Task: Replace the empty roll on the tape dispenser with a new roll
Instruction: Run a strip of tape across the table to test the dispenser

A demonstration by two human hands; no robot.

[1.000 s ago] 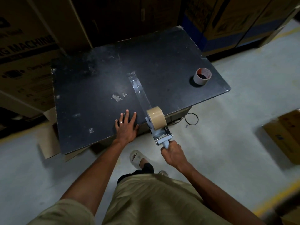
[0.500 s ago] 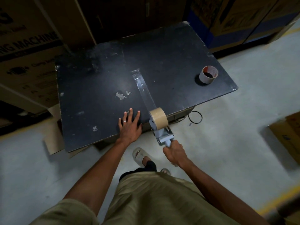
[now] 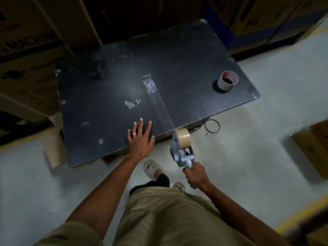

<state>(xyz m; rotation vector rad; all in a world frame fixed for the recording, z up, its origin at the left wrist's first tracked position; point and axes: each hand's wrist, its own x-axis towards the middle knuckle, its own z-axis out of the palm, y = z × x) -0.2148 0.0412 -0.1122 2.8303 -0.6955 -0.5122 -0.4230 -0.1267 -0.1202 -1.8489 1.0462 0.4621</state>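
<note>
1. Centrally, a black tabletop (image 3: 110,82) fills the upper half of the view, scuffed and marked with pale residue.
2. Left hand (image 3: 141,141): released, lying flat with fingers spread on the tabletop near its front edge; a ring shows on one finger. It grasps nothing.
3. Right hand (image 3: 196,175): clenched around the handle of the tape dispenser (image 3: 182,155), held just off the table's front edge, above the floor (image 3: 266,157).
4. New roll (image 3: 182,137): tan, mounted on the dispenser's hub, at the end of the dispenser nearest the table.
5. Strip of clear tape (image 3: 158,102): stuck to the tabletop, running from near the table's middle toward the front edge, ending close to the new roll.
6. Empty roll (image 3: 228,80): a bare cardboard core with red print inside, standing on its rim near the table's right corner, well apart from both hands.
7. Black ring (image 3: 212,126): lies on the floor just beyond the table's front edge, right of the dispenser.
8. Cardboard boxes (image 3: 26,50): stacked behind and left of the table.
</note>
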